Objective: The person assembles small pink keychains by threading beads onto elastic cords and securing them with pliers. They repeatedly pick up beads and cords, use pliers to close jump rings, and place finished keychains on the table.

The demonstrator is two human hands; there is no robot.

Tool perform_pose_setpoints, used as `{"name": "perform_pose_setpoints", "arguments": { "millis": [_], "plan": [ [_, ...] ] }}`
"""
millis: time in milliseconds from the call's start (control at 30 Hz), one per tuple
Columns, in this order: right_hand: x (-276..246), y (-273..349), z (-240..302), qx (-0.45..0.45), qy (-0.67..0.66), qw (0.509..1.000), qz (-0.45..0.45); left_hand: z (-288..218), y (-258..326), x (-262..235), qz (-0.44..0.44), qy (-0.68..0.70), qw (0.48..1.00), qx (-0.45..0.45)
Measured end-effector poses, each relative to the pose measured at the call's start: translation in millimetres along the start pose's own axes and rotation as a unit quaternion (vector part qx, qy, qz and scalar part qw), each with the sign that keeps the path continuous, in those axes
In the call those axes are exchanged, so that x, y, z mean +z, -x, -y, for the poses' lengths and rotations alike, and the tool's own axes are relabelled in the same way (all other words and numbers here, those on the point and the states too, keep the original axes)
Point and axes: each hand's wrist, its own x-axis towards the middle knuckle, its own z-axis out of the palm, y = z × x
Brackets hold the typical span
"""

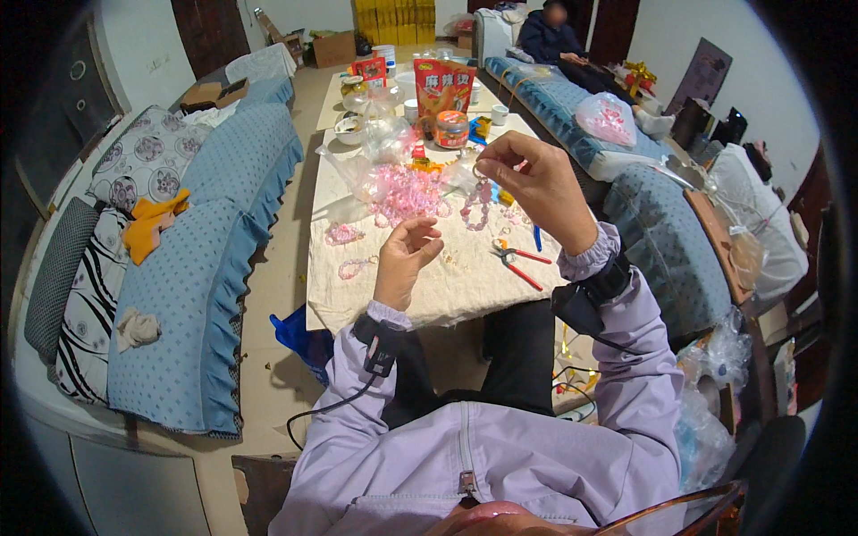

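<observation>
While the right hand [536,183] pinches a pink bead strand [475,204] dangling beneath it above the worktop [465,277], the left hand [407,259] hovers half-open and empty, red pliers [514,259] lying between them.

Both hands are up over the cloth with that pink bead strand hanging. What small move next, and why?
Probably bring the left hand up to the dangling pink bead strand to steady its loose end. The right hand pinches only the top, and the left hand's fingers are open and apart from it.
</observation>
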Motion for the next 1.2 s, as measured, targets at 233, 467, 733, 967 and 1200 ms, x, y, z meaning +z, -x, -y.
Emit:
{"name": "perform_pose_setpoints", "arguments": {
  "millis": [233, 467, 733, 967, 1200],
  "plan": [
    [15, 3, -20, 0.036, -0.011, 0.998, 0.043, 37, 5, -47, -0.050, -0.021, 0.999, 0.005],
    [71, -2, -76, 0.050, -0.032, 0.988, 0.141, 88, 16, -92, -0.134, -0.196, 0.968, -0.077],
    [172, -65, -175, 0.071, -0.052, 0.996, 0.020, 97, 26, -99, -0.168, -0.220, 0.959, -0.058],
    [150, 28, -199, 0.111, -0.023, 0.991, 0.065, 61, 8, -114, -0.243, -0.653, 0.714, 0.072],
    [97, 132, -188, 0.223, -0.067, 0.971, 0.058, 61, 8, -135, -0.156, -0.697, 0.699, 0.041]
  ]
}}
